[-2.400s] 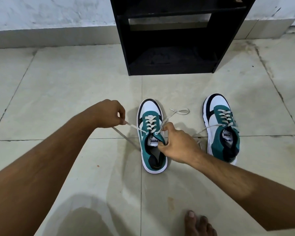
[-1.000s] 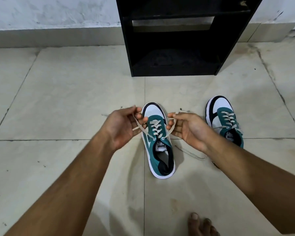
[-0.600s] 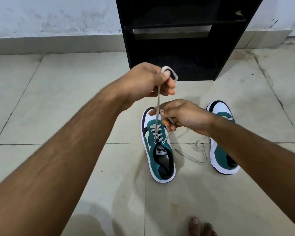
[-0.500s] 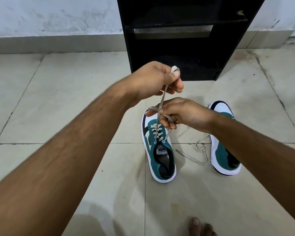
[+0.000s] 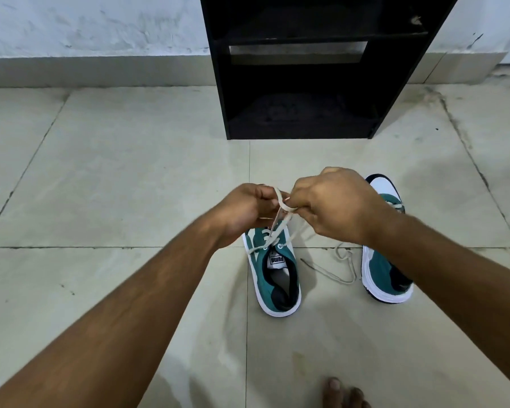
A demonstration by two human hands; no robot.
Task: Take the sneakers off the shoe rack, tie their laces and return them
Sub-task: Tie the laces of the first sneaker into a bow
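hands (image 5: pixel 295 207) now lower, lace (image 5: pixel 281 201) crossed

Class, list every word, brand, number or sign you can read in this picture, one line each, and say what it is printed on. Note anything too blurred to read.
"PUMA": on the white tongue label of the left sneaker, seen upside down from the wearer's side.
Small mark above that word on the same label: too small to read.
Right sneaker: its tongue is hidden by the right forearm, so nothing is readable.
Shoe rack: no text seen.
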